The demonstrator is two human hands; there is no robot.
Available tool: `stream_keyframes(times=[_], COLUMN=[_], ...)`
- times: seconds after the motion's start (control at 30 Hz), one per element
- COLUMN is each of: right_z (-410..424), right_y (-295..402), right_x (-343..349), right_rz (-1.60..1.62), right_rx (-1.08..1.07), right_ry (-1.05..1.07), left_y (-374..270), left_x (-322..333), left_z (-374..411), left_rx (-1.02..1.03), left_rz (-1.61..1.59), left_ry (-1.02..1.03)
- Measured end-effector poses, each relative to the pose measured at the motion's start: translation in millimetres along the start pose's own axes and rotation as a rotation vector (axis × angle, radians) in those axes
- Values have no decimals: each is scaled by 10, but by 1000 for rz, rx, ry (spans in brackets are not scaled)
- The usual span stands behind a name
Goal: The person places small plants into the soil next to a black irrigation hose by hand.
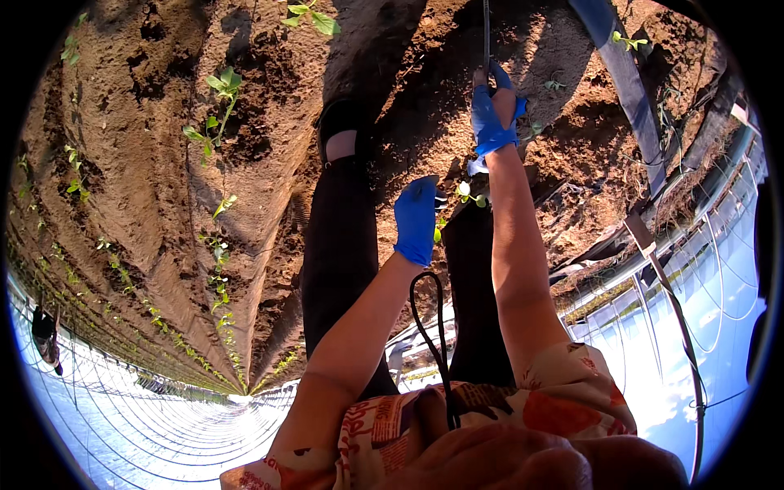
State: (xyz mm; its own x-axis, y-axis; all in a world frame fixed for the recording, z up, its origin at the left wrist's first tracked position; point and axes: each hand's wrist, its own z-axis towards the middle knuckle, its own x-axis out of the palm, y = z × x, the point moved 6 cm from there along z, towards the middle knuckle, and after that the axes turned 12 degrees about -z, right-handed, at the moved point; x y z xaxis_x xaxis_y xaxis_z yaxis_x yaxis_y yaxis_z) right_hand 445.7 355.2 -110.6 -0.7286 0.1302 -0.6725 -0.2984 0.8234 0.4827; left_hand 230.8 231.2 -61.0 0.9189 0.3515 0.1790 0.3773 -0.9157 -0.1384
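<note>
My right hand [495, 116], in a torn-looking blue glove with bare skin showing, is closed around the lower end of a thin dark rod or tube [486, 30] that runs out at the top edge. Close to the soil, my left hand [416, 214] wears a blue glove and has its fingers curled under. A small dark and pale thing shows at its fingertips, too hidden to name. Between my forearms a small seedling [465, 191] stands in the soil, beside my right wrist. Green leaves [438, 231] show just right of my left hand.
Rows of young seedlings [223, 86] grow on the soil beds [147, 153] at left. My shoe [340, 131] stands in the furrow. A grey flat strip [631, 86] crosses the soil at right. A black cord loop [442, 324] hangs from my shirt. Greenhouse hoops [713, 275] rise beyond.
</note>
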Motion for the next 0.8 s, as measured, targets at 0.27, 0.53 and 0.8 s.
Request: stream_keyframes(times=[0.27, 0.53, 0.8], right_z=[-1133, -904, -1374], right_y=[-590, -839, -1162], right_x=[406, 1, 489], right_rz=[-540, -505, 0], right_rx=[-53, -176, 128], right_ry=[80, -46, 246], left_y=[155, -75, 40], left_x=[-115, -258, -325], left_z=[22, -67, 33], left_rx=[112, 544, 388], left_rz=[-18, 241, 225], left_ry=[-13, -137, -213])
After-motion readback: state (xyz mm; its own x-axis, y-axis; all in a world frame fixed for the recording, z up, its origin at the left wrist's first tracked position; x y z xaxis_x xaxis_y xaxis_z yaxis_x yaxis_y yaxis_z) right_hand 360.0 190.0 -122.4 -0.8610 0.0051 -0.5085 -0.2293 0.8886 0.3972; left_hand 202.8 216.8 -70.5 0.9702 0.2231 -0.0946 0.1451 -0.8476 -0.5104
